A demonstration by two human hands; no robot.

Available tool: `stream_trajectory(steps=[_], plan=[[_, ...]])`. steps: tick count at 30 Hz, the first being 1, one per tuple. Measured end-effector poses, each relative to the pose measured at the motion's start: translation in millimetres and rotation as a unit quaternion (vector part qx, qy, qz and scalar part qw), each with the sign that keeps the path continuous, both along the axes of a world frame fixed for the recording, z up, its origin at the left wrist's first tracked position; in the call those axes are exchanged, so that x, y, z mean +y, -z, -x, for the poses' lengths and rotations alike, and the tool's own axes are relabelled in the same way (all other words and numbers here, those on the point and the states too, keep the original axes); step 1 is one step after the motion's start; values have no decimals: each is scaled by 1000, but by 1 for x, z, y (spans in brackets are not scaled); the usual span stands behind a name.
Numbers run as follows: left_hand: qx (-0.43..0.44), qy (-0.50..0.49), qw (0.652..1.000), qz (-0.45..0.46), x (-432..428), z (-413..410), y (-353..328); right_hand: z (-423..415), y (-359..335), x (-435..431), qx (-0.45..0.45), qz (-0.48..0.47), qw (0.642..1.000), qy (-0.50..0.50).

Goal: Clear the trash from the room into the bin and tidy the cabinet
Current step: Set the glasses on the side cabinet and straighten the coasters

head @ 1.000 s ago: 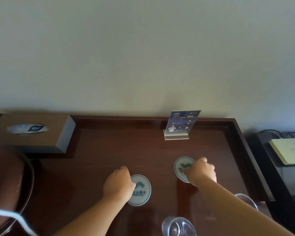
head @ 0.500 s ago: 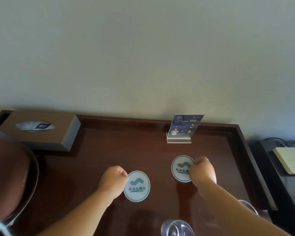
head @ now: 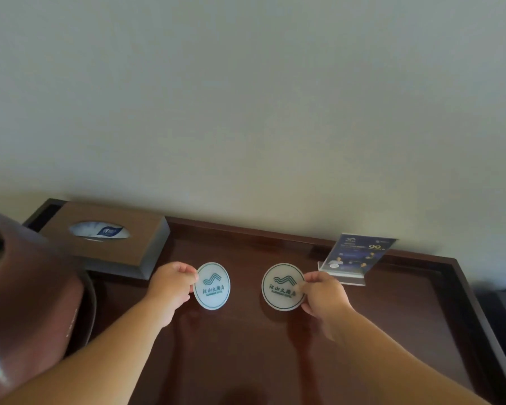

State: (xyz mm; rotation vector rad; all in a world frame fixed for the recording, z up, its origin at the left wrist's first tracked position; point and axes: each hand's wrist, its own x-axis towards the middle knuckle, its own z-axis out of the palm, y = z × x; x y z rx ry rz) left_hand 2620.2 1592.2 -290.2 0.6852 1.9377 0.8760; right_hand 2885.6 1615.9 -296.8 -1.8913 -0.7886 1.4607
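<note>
Cabinet top [head: 246,361]: left hand [head: 170,290] pinches left coaster [head: 214,286], right hand [head: 324,296] pinches right coaster [head: 282,287] (both round, white).

1. left coaster [head: 214,286]: round, white, green wave logo and lettering; lower centre-left of frame, over the dark wooden cabinet top [head: 246,361], left edge pinched by the left hand [head: 173,283].
2. right coaster [head: 282,287]: same design; beside the first, apart from it, right edge pinched by the right hand [head: 323,293].

A brown tissue box [head: 135,252] sits at the back left below the pale wall [head: 246,97], with a white-and-blue tissue [head: 100,230] showing in its oval slot. Well apart, at the back right, a dark blue printed card [head: 360,254] leans in a clear holder [head: 345,278].
</note>
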Motion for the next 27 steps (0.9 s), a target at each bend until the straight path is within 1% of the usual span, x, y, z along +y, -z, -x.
stream_trajectory(steps=[4,8,12,14,16,18,20,22,27], plan=[[-1,7,1000,-10,31,18,3,27,7,26,11,-1,1000,5],[1,44,999,-22,59,27,6,46,17,49,3,-3,1000,5],[25,79,996,-19,78,30,15,57,24,62,-14,-8,1000,9],[45,89,995,-16,85,31,20,60,28,65,-39,-10,999,12],[80,98,992,-11,90,34,27,61,32,66,-93,-17,996,2],[118,111,987,-12,93,36,32,61,32,65,-150,-28,988,-29],[150,132,979,-23,93,36,34,61,32,63,-189,-43,979,-69],[194,173,965,-35,92,36,35,60,31,59,-236,-65,962,-124],[294,295,906,-81,73,37,34,63,28,43,-360,-103,887,-270]])
